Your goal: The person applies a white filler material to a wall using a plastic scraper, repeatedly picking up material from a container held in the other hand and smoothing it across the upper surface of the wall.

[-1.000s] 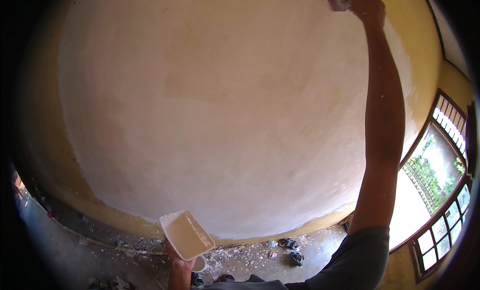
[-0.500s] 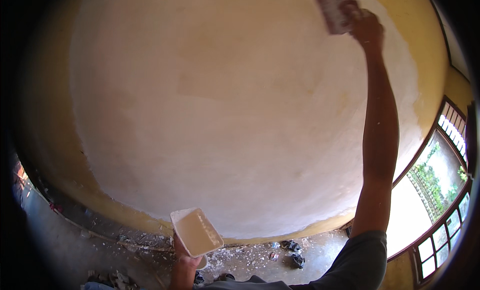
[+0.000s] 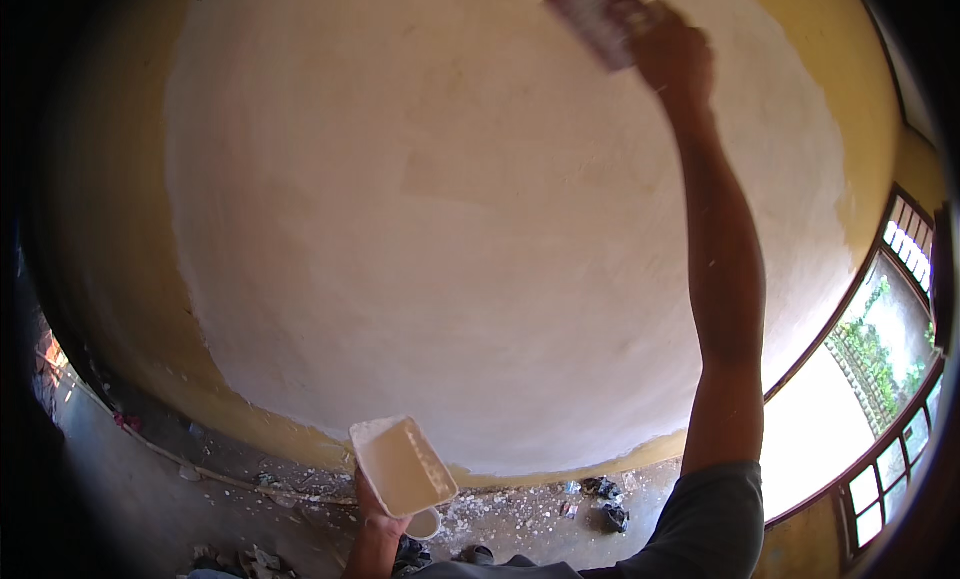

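High up on the wall, my right hand [image 3: 676, 59] grips a flat, dark reddish spreader [image 3: 600, 21] smeared with pale filler. The spreader is tilted, close to or touching the wall; its exact contact is hard to see. Low in front of me, my left hand [image 3: 374, 507] holds up a rectangular plastic tray [image 3: 379, 427], its fingers mostly hidden beneath. Smooth cream-coloured filler [image 3: 398, 475] lies inside the tray, with some crusted along one side. A broad whitish coat [image 3: 480, 269] covers most of the yellow wall [image 3: 170, 299].
A round white tub [image 3: 426, 524] stands on the floor beneath the tray. Pale flakes [image 3: 490, 514] and black plastic scraps [image 3: 612, 517] litter the floor along the wall. A dark-framed window [image 3: 885, 499] and a bright opening [image 3: 815, 434] lie to the right.
My right hand has swept left across the upper wall with the spreader, which now tilts more. The tray stays in my left hand, and the view has shifted slightly.
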The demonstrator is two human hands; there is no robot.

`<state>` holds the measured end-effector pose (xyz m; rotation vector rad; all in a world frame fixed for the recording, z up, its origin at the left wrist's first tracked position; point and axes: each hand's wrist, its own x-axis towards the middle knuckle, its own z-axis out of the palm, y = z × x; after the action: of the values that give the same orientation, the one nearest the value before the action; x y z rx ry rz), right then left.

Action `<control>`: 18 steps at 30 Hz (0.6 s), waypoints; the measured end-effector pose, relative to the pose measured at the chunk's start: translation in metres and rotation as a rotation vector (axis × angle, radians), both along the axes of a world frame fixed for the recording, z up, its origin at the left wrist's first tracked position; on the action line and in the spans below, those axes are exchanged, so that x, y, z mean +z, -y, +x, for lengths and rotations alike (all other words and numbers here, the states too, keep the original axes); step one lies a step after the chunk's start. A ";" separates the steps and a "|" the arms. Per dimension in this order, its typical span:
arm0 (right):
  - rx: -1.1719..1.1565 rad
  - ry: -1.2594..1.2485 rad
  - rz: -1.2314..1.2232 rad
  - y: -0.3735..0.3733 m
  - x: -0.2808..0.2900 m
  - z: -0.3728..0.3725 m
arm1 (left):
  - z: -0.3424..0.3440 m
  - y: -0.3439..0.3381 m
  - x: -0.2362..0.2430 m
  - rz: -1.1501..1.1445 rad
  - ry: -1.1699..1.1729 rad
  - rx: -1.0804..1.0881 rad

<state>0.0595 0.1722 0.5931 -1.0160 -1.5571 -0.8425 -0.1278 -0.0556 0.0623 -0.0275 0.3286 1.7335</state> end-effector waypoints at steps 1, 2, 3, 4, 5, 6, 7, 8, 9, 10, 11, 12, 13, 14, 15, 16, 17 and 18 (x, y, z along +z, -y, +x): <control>-0.023 -0.099 0.065 -0.005 0.031 0.040 | 0.004 0.000 0.002 -0.008 -0.010 0.006; 0.223 -0.161 -0.142 0.002 0.032 0.060 | 0.003 0.003 0.003 -0.019 -0.020 0.001; 0.195 -0.069 -0.134 -0.004 0.012 0.068 | 0.002 0.005 0.006 -0.009 -0.018 0.025; 0.165 0.031 -0.120 0.004 -0.026 0.062 | 0.003 0.007 0.008 0.009 -0.009 0.047; 0.351 0.225 -0.063 -0.001 -0.077 0.057 | 0.003 0.012 0.010 0.002 -0.009 0.040; 0.163 0.208 -0.259 0.009 -0.117 0.047 | 0.002 0.017 0.014 -0.001 -0.025 0.061; 0.140 0.199 -0.388 0.018 -0.145 0.047 | 0.006 0.016 0.018 0.013 -0.031 0.067; 0.134 0.157 -0.514 0.018 -0.163 0.047 | 0.008 0.015 0.021 0.019 -0.029 0.052; 0.074 0.146 -0.586 0.018 -0.171 0.051 | 0.008 0.015 0.024 0.049 -0.036 0.025; 0.062 0.135 -0.585 0.016 -0.173 0.058 | 0.009 0.015 0.027 0.079 -0.046 -0.002; 0.020 0.043 -0.493 0.013 -0.172 0.064 | 0.011 0.015 0.031 0.081 -0.053 -0.016; -0.022 -0.046 -0.400 0.011 -0.170 0.069 | 0.013 0.014 0.034 0.075 -0.034 -0.027; 0.005 -0.092 -0.364 0.008 -0.166 0.072 | 0.013 0.014 0.036 0.064 -0.018 -0.029; 0.026 -0.131 -0.329 0.005 -0.160 0.078 | 0.011 0.014 0.030 0.061 -0.020 -0.035; 0.022 -0.162 -0.289 0.000 -0.156 0.083 | 0.008 0.014 0.021 0.075 -0.052 -0.035; 0.020 -0.190 -0.250 -0.007 -0.152 0.088 | 0.006 0.014 0.014 0.089 -0.082 -0.032; 0.000 -0.205 -0.215 -0.014 -0.147 0.097 | 0.006 0.014 0.012 0.085 -0.080 -0.040; -0.020 -0.220 -0.179 -0.020 -0.144 0.104 | 0.006 0.013 0.011 0.085 -0.075 -0.050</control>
<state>0.1640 0.1920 0.4492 -1.2118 -1.4541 -0.5901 -0.1219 -0.0685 0.0729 0.1067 0.3080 1.7005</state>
